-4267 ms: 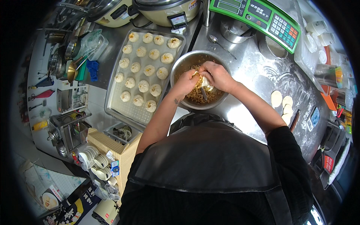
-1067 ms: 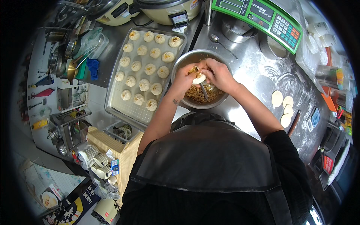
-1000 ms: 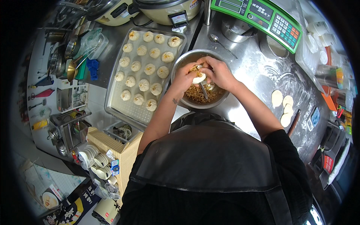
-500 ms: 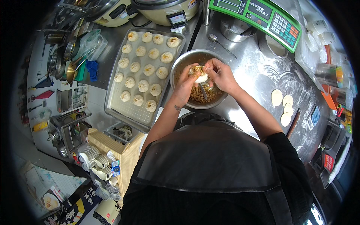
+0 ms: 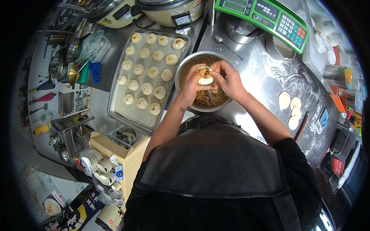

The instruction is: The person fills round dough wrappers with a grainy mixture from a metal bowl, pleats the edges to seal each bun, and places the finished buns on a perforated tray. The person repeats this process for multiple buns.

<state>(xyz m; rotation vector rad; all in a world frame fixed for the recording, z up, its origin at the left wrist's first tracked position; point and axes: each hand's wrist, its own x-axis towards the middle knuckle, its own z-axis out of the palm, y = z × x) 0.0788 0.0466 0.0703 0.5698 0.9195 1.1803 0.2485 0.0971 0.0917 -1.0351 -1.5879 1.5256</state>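
Note:
Between my two hands is a half-formed bun, a white dough wrapper with brown filling showing at its top. My left hand cups it from the left with bent fingers. On the other side, my right hand pinches the wrapper's upper edge. Both hands are above a steel bowl of brown minced filling, where a spoon leans with its handle partly hidden under the bun. To the left lies a perforated metal tray with rows of pleated buns.
Flat dough rounds and a brown rolling pin lie on the floured steel table at right. A loose spoon, a steel pot and a green scale stand beyond the bowl. Two cookers are at the back left.
My right hand has shifted slightly on the wrapper's edge. The bun has turned a little in my left hand, with its filled opening now showing more.

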